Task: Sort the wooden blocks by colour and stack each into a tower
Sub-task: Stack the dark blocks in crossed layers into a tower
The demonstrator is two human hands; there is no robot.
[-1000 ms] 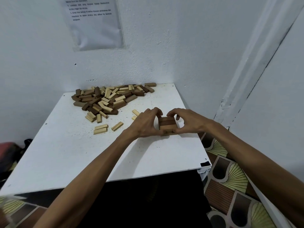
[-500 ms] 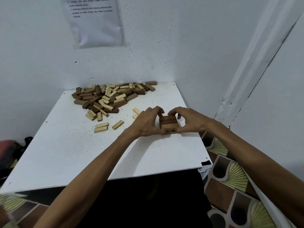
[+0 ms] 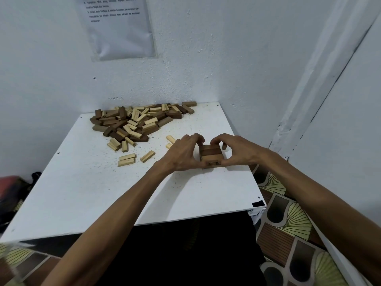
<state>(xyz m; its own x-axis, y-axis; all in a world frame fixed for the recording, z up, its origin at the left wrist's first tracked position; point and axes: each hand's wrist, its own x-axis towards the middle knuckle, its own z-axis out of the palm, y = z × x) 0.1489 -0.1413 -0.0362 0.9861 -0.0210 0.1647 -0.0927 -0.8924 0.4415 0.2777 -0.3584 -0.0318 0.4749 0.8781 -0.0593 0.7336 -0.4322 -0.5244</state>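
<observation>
A short tower of brown wooden blocks [image 3: 210, 153] stands on the white table [image 3: 86, 188] near its right edge. My left hand [image 3: 183, 153] presses against the tower's left side and my right hand [image 3: 235, 151] against its right side, fingers curled over the top. A big heap of mixed dark brown and pale blocks [image 3: 136, 122] lies at the table's back. Several loose pale blocks [image 3: 126, 159] lie between the heap and my left hand. The tower's lower blocks are partly hidden by my thumbs.
White walls close in behind and to the right of the table. A paper sheet [image 3: 119, 27] hangs on the back wall. Patterned floor [image 3: 288, 223] shows at the right, a dark red bag [image 3: 10, 188] at the left edge.
Both hands have stayed cupped around the small tower, with only slight squeezing shifts of the fingers. The view has tilted a little.
</observation>
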